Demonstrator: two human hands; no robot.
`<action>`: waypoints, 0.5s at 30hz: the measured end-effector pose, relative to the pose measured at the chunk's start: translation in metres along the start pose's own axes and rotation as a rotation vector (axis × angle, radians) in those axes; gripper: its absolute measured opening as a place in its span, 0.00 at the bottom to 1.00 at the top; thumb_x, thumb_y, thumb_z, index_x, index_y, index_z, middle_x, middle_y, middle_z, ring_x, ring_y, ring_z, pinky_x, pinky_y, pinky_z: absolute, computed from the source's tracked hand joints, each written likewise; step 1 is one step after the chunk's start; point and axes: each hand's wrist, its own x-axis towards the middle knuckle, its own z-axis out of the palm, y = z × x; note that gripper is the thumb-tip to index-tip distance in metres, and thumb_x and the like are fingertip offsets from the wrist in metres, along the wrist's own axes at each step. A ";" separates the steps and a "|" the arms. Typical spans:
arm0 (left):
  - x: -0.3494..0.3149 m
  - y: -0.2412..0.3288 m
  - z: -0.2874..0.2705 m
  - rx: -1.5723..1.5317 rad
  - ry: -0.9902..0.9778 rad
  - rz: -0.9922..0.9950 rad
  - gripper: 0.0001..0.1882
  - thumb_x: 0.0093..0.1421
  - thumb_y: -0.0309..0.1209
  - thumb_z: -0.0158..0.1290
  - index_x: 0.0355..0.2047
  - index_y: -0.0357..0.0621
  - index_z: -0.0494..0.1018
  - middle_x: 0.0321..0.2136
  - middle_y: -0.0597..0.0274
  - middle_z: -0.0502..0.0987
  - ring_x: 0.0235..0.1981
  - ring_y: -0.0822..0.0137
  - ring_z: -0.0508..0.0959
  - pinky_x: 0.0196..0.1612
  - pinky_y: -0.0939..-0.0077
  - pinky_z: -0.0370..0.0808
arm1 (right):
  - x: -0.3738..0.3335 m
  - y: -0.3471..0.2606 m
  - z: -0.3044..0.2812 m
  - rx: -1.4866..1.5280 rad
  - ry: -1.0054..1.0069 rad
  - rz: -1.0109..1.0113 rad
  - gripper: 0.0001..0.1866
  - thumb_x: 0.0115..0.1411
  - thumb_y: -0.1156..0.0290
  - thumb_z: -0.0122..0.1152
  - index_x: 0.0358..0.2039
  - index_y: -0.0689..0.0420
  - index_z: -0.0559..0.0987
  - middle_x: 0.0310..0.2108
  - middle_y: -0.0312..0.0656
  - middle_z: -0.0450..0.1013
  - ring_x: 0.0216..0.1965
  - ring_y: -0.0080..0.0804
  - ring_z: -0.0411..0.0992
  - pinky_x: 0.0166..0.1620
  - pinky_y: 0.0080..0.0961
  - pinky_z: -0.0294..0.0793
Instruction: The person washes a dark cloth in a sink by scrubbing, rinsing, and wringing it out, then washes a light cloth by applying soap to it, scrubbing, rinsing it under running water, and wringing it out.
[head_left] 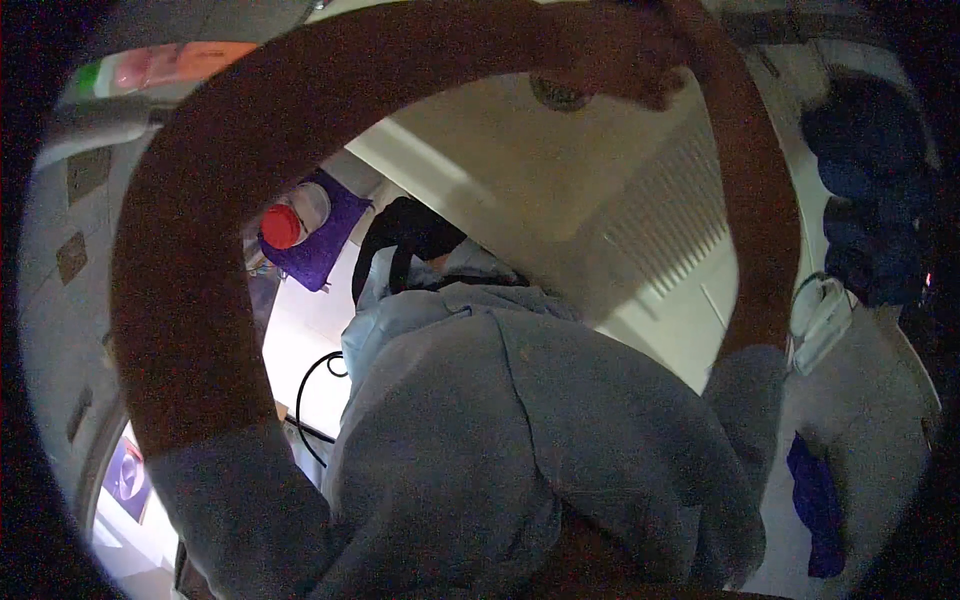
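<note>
Both of my bare arms arch up from grey sleeves and meet at the top edge, in dim light. My left hand [625,55] has its fingers curled in, close against my right wrist; what lies inside them, if anything, is hidden by shadow. Only part of my right hand [690,20] shows before the picture's edge cuts it off, and its fingers cannot be made out. Under the hands lies a pale sink basin [500,140] with a round dark drain [560,92]. A ridged draining surface [670,220] slopes beside my right forearm.
On the left, a red-lidded clear jar [283,227] rests by a purple cloth [335,230]. A black cable [300,395] curls below it. To the right are dark blue fabric [870,190], a crumpled white item [822,318] and a blue-purple cloth [818,510].
</note>
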 end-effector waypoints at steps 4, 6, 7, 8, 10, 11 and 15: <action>-0.042 -0.017 -0.027 -0.098 0.098 -0.570 0.13 0.43 0.30 0.44 0.31 0.43 0.65 0.29 0.59 0.67 0.28 0.66 0.68 0.28 0.74 0.66 | -0.034 0.043 0.023 0.068 -0.143 0.475 0.15 0.46 0.65 0.46 0.36 0.56 0.64 0.37 0.44 0.59 0.39 0.33 0.58 0.41 0.30 0.57; -0.068 -0.023 -0.018 0.202 -0.153 -0.552 0.13 0.45 0.32 0.43 0.32 0.41 0.64 0.28 0.58 0.67 0.25 0.67 0.68 0.24 0.76 0.66 | -0.056 0.046 0.043 -0.188 -0.454 0.377 0.18 0.47 0.62 0.46 0.39 0.54 0.63 0.43 0.44 0.57 0.44 0.33 0.55 0.45 0.31 0.55; -0.081 -0.021 -0.011 0.263 -0.222 -0.538 0.13 0.46 0.33 0.43 0.33 0.40 0.63 0.28 0.58 0.67 0.24 0.68 0.68 0.23 0.77 0.67 | -0.071 0.034 0.049 -0.839 -0.594 0.544 0.19 0.46 0.62 0.48 0.40 0.53 0.63 0.45 0.45 0.53 0.47 0.34 0.51 0.47 0.34 0.50; -0.100 -0.009 -0.012 0.315 -0.251 -0.520 0.14 0.47 0.34 0.42 0.33 0.39 0.63 0.27 0.57 0.67 0.22 0.69 0.68 0.21 0.78 0.67 | -0.069 -0.003 0.063 -1.504 -0.674 0.679 0.20 0.45 0.62 0.49 0.40 0.52 0.63 0.48 0.45 0.49 0.50 0.35 0.46 0.49 0.38 0.44; -0.124 0.014 -0.022 0.388 -0.186 -0.512 0.17 0.44 0.32 0.43 0.37 0.43 0.61 0.33 0.59 0.65 0.30 0.65 0.66 0.30 0.73 0.64 | -0.092 0.010 0.053 -1.195 -0.423 0.666 0.19 0.45 0.61 0.48 0.39 0.52 0.64 0.48 0.40 0.49 0.49 0.34 0.47 0.47 0.44 0.43; -0.142 0.024 -0.030 0.439 -0.119 -0.518 0.22 0.40 0.30 0.45 0.40 0.47 0.59 0.39 0.61 0.62 0.39 0.61 0.63 0.41 0.67 0.61 | -0.098 0.021 0.046 -0.879 -0.185 0.628 0.18 0.45 0.60 0.47 0.38 0.51 0.64 0.48 0.36 0.50 0.49 0.33 0.48 0.46 0.50 0.41; -0.227 0.049 -0.008 0.478 0.096 -0.901 0.22 0.42 0.34 0.46 0.40 0.50 0.57 0.39 0.60 0.60 0.42 0.59 0.60 0.42 0.61 0.55 | -0.132 0.002 0.043 -1.075 -0.272 0.442 0.18 0.43 0.59 0.50 0.36 0.50 0.66 0.45 0.37 0.54 0.48 0.33 0.49 0.46 0.48 0.42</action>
